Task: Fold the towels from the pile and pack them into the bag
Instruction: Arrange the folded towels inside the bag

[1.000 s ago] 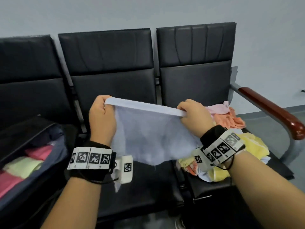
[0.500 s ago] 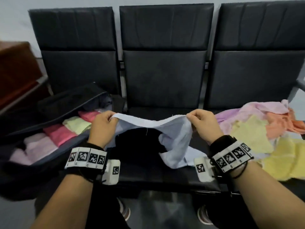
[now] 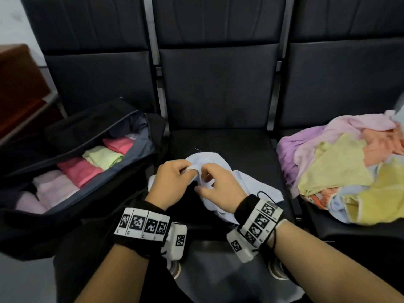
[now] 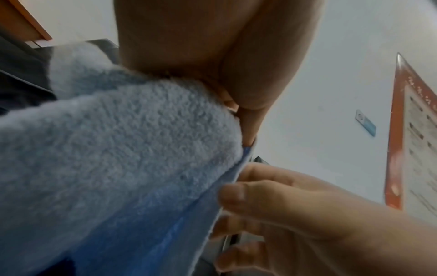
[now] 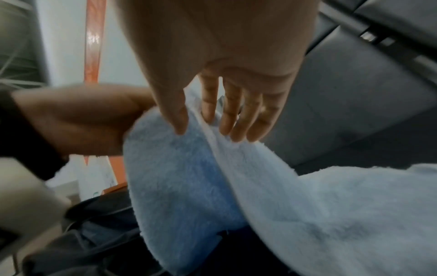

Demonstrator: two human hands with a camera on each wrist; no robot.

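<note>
A light blue towel (image 3: 251, 186) lies crumpled on the middle seat, its top edge lifted. My left hand (image 3: 188, 169) pinches that edge, thumb against fingers (image 4: 236, 112). My right hand (image 3: 205, 176) meets it there and pinches the same towel (image 5: 283, 205) between thumb and forefinger (image 5: 194, 123). The two hands almost touch. An open black bag (image 3: 105, 182) stands on the left seat with folded pink (image 3: 80, 169), yellow-green (image 3: 102, 156) and pale pink (image 3: 52, 189) towels in a row. The pile (image 3: 338, 171) of loose towels lies on the right seat.
Three black chairs stand in a row against the wall; the middle seat (image 3: 229, 141) shows bare behind the towel. A brown cabinet (image 3: 17, 84) is at the far left. My shoes (image 3: 175, 267) are on the floor below the seat edge.
My hands held the towel stretched wide and high; they have come down and together over the middle seat, and the towel now sags onto it. The view has tilted down.
</note>
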